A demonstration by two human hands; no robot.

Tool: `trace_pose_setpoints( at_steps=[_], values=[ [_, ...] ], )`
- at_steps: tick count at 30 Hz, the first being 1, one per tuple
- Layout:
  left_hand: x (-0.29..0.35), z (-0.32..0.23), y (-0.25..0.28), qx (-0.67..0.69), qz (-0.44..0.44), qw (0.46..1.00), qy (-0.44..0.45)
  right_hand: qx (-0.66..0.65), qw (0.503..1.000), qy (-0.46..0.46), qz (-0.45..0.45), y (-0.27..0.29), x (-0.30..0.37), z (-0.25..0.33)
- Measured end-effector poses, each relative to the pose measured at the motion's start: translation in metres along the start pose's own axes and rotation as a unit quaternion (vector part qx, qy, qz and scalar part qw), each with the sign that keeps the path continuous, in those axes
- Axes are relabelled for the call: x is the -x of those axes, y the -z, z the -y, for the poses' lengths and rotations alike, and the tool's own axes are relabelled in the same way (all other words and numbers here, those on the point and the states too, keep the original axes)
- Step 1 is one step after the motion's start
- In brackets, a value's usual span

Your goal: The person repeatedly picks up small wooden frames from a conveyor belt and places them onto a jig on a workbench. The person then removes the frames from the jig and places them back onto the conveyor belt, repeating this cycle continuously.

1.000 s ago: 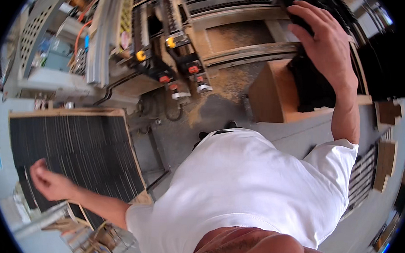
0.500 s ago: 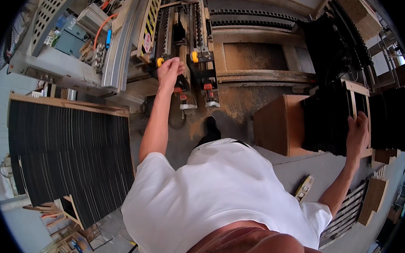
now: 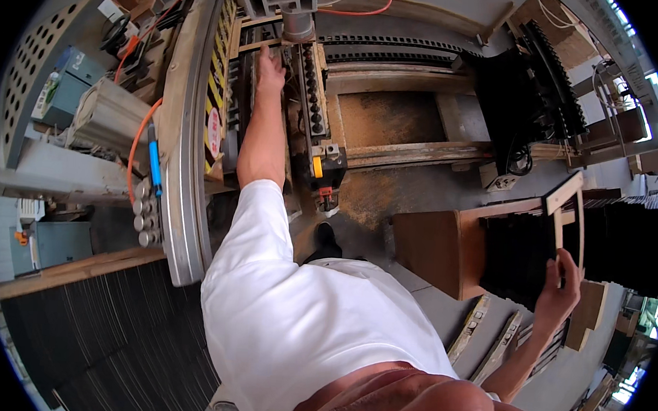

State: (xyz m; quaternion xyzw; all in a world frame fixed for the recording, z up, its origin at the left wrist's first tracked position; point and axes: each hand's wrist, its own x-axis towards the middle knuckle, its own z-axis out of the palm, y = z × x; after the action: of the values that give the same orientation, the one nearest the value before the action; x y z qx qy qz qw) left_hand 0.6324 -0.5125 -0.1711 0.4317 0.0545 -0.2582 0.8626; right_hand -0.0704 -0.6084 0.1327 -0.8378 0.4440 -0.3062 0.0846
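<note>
My left arm stretches into the machine, and my left hand (image 3: 270, 72) is between its long rails, fingers extended. Its fingertips reach the near bar of a pale wooden frame (image 3: 253, 49) lying across the rails under a metal cylinder (image 3: 298, 27); whether they touch it is unclear. Out to the right, my right hand (image 3: 560, 286) is closed on the lower end of another rectangular wooden frame (image 3: 558, 228), pale wood with a black outer side. That frame is tilted up in front of a dark stack (image 3: 518, 258).
A brown board-sided box (image 3: 428, 249) stands right of my feet. Black stacked pieces (image 3: 103, 327) fill the lower left. A metal beam (image 3: 187, 219) with a blue tube (image 3: 154, 163) runs along my left. Sawdust covers the machine bed (image 3: 387, 122). Pallet slats (image 3: 497, 348) lie at lower right.
I have moved forward toward the machine. My left hand has gone from beside the yellow knobs to deeper between the rails. My right hand has lifted its frame away from the dark stack.
</note>
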Motion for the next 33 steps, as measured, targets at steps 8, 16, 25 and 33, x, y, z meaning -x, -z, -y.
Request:
trace_pose_setpoints(
  at_steps=[8, 16, 25, 33],
  values=[
    [-0.033, -0.017, -0.020, 0.178, -0.019, 0.983, -0.035, -0.071, 0.977, 0.145, 0.143, -0.086, -0.032, 0.087],
    [0.109, 0.025, 0.017, 0.185, 0.029, 0.982, -0.012, -0.177, 0.893, 0.361, 0.202, -0.245, -0.090, 0.159],
    [0.383, 0.063, 0.076, 0.159, -0.028, 0.985, 0.057, -0.260, 0.764, 0.557, 0.196, -0.469, -0.089, 0.281],
    [0.496, 0.092, 0.084, 0.129, -0.158, 0.979, 0.003, -0.051, 0.774, 0.607, 0.174, -0.556, -0.112, 0.341]
  ],
)
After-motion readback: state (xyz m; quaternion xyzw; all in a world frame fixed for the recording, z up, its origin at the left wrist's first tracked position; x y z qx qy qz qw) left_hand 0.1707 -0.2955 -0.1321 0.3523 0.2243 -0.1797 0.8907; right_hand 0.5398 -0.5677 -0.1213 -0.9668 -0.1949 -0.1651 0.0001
